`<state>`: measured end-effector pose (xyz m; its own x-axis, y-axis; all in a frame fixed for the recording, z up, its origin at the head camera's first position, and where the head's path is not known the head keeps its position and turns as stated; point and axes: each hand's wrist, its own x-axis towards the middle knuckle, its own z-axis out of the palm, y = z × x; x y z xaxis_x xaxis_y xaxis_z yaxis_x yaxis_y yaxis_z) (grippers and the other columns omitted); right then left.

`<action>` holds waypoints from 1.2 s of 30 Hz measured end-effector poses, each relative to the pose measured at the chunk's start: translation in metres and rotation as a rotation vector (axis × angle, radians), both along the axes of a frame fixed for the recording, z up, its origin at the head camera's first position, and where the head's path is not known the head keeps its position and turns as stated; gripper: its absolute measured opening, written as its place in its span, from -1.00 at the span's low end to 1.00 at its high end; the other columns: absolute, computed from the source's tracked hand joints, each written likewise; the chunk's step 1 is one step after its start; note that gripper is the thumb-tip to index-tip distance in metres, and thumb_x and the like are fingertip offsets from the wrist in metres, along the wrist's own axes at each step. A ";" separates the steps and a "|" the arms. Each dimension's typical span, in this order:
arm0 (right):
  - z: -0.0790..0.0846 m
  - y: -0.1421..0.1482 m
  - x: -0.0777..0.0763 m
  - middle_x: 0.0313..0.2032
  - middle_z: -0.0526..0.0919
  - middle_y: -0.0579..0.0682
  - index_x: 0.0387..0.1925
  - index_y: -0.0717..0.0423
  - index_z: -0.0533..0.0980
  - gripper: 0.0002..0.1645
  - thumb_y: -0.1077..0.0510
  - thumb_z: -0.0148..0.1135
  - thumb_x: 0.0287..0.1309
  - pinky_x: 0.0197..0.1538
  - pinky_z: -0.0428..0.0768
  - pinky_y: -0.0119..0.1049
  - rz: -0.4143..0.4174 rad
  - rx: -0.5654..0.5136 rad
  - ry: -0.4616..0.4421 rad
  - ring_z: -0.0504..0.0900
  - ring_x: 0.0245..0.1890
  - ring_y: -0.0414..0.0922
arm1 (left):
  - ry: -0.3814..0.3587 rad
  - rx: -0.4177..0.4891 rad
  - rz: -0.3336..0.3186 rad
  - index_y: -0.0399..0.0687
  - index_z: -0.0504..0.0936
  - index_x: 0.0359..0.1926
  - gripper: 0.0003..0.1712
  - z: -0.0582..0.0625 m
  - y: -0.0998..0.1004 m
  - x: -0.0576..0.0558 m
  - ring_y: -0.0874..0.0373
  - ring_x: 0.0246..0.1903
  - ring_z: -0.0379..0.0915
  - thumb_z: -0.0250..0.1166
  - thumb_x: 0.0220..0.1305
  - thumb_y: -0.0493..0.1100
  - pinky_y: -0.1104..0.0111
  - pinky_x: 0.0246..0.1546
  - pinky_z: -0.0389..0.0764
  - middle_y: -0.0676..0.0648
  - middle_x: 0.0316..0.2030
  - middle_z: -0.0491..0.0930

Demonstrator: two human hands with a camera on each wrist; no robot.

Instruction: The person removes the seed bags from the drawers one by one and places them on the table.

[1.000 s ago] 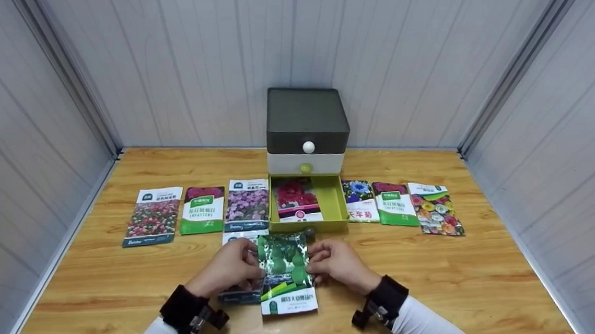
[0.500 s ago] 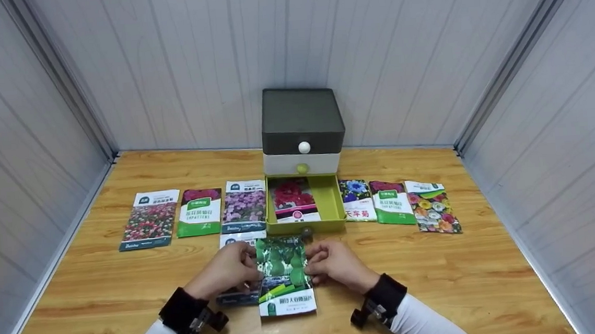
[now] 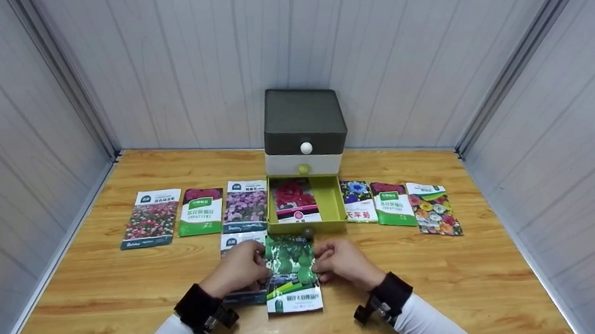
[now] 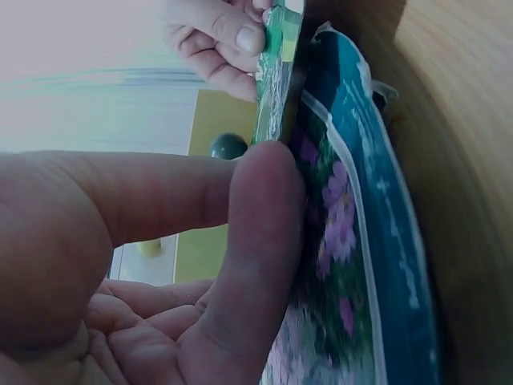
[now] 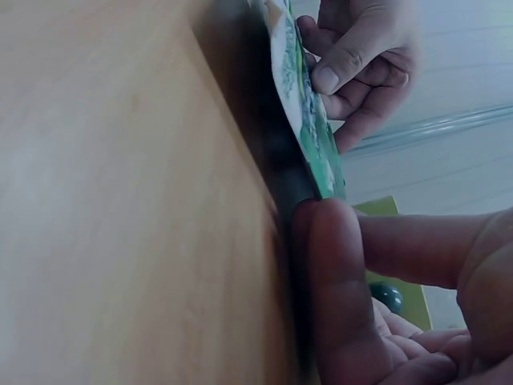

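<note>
A glossy green seed packet with round green fruit on its front lies between my two hands, close over the table. My left hand pinches its left edge with thumb and finger. On the opposite side, my right hand pinches the right edge. The left wrist view shows a purple-flowered seed packet beneath my left hand, partly covered by it. Just beyond the green packet, the pulled-out olive drawer holds a red-flowered seed packet on its left side.
Above the drawer stand a white tier and a dark top tier. Several seed packets flank it, including a pink-flowered one at far left and a multicoloured one at far right. Pale panel walls enclose the table.
Both hands have shifted slightly to the right with the green seed packet pinched between them. The drawer and the other packets have stayed in place.
</note>
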<state>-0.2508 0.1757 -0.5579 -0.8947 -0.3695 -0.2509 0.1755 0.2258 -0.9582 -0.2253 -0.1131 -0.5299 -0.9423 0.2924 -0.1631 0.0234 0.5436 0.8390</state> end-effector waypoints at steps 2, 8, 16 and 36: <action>0.000 0.001 -0.001 -0.29 0.80 0.18 0.13 0.46 0.61 -0.46 0.48 0.55 0.09 -0.30 0.85 -0.21 -0.007 0.018 -0.001 0.80 -0.45 -0.10 | 0.013 -0.024 0.004 -0.45 0.66 0.14 -0.49 0.000 0.004 0.000 0.12 -0.68 0.62 0.56 0.17 -0.39 0.23 -0.60 0.73 -0.06 -0.50 0.66; 0.002 0.004 -0.002 -0.35 0.80 0.15 0.07 0.45 0.63 -0.52 0.47 0.54 0.09 -0.37 0.82 -0.26 -0.016 0.071 0.007 0.75 -0.54 -0.14 | 0.078 -0.152 0.017 -0.37 0.70 0.08 -0.51 0.000 0.013 -0.004 0.16 -0.59 0.56 0.59 0.11 -0.32 0.26 -0.47 0.61 0.01 -0.50 0.65; 0.003 0.004 -0.002 -0.34 0.80 0.17 0.10 0.45 0.62 -0.50 0.48 0.53 0.09 -0.35 0.83 -0.24 -0.034 0.080 0.010 0.76 -0.52 -0.13 | 0.126 -0.251 0.003 -0.06 0.62 -0.38 -0.79 0.000 0.018 -0.007 0.15 -0.57 0.42 0.55 0.10 -0.27 0.27 -0.51 0.37 0.09 -0.59 0.48; 0.001 0.000 0.000 -0.37 0.77 0.14 0.01 0.41 0.63 -0.60 0.48 0.52 0.11 -0.37 0.83 -0.21 -0.081 0.134 0.071 0.76 -0.52 -0.12 | 0.095 -0.253 0.030 -0.13 0.72 -0.18 -0.76 -0.002 0.018 -0.007 0.10 -0.49 0.50 0.58 0.15 -0.25 0.24 -0.49 0.46 0.01 -0.47 0.57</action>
